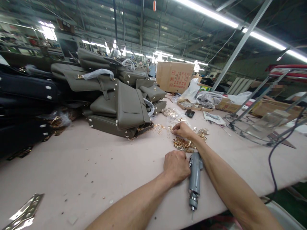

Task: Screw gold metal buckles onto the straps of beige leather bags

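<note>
Head view. Left hand: curled into a fist, knuckles up, against or just beside the grey power driver; any contents are hidden. Right hand: farther forward, fingers bent, tips drawn close over the near edge of a clear plastic bag; cannot tell whether a part is pinched. Gold metal plates lie heaped between the two hands; tiny gold pieces are strewn left of the right hand.

Risks (judged): a sideways sweep of the right hand could scatter the tiny pieces, which lie loose. The driver lies between the forearms, bit towards the person; an inward drift of either arm could knock or roll it. Fingertips could snag the thin plastic and drag parts along. The grey-green handbags, stacked unevenly ahead-left of the hands, could slide if bumped.

Surface: pale, dotted with dark specks left of the left hand; shiny metal pieces at its near-left corner. Dark bags are piled far left. Beyond the hands stands a cardboard box; to their right, a metal frame and a dark cable. Room: large workshop, strip lights under a ribbed roof.
</note>
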Demonstrator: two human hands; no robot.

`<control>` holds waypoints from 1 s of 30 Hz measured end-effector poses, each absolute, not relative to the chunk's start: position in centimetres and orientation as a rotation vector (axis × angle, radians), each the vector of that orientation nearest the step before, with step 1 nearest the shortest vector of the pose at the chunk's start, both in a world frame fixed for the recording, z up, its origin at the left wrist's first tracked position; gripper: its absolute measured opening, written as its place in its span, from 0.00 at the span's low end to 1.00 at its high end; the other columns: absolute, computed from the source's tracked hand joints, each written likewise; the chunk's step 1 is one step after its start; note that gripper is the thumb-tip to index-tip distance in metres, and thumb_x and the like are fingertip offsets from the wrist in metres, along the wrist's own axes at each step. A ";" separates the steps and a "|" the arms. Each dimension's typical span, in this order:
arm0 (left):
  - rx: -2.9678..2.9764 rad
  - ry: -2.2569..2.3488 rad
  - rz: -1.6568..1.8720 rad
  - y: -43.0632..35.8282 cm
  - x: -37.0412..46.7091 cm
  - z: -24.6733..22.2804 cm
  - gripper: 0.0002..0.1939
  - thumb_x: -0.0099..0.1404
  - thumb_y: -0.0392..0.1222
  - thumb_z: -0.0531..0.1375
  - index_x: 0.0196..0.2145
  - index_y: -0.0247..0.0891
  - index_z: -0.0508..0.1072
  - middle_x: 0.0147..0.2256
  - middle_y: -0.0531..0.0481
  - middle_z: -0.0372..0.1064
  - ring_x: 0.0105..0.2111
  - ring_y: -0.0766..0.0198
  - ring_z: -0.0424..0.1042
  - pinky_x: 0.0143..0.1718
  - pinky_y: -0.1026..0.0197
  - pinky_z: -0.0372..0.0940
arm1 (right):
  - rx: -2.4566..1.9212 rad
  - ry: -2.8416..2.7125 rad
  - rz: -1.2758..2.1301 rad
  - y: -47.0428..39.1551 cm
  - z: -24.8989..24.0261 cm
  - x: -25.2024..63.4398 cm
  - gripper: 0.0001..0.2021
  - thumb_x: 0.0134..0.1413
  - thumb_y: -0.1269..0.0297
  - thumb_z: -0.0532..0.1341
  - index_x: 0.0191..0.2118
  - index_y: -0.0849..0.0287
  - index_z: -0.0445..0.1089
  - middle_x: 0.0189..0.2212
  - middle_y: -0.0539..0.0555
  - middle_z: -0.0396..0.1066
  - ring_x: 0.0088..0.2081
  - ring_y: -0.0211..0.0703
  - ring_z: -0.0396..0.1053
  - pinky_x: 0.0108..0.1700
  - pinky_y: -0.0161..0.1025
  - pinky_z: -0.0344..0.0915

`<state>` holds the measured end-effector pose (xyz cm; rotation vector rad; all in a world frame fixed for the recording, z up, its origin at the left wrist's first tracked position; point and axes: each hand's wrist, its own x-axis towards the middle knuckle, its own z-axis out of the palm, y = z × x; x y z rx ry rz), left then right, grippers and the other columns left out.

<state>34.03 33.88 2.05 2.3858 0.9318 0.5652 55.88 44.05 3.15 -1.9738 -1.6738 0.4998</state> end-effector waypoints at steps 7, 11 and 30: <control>2.401 0.926 0.571 33.9 34.1 1.9 0.12 0.65 0.44 0.57 0.32 0.39 0.81 0.35 0.42 0.80 0.38 0.48 0.79 0.42 0.52 0.72 | -2.026 -1.648 0.485 44.6 3.6 54.8 0.05 0.39 0.68 0.66 0.21 0.62 0.70 0.18 0.48 0.64 0.23 0.36 0.59 0.25 0.34 0.53; 2.411 0.920 0.564 33.9 34.1 1.5 0.13 0.66 0.44 0.57 0.33 0.38 0.80 0.35 0.41 0.80 0.38 0.48 0.79 0.42 0.52 0.72 | -1.963 -1.605 0.503 44.6 3.4 54.6 0.04 0.37 0.68 0.65 0.25 0.62 0.73 0.22 0.51 0.71 0.27 0.40 0.66 0.28 0.34 0.59; 2.391 0.913 0.460 33.9 33.6 2.6 0.13 0.66 0.42 0.56 0.37 0.39 0.82 0.38 0.40 0.80 0.40 0.49 0.79 0.45 0.53 0.71 | -1.958 -1.691 0.222 43.6 3.6 58.1 0.30 0.54 0.47 0.70 0.56 0.64 0.73 0.57 0.66 0.70 0.56 0.58 0.69 0.59 0.49 0.64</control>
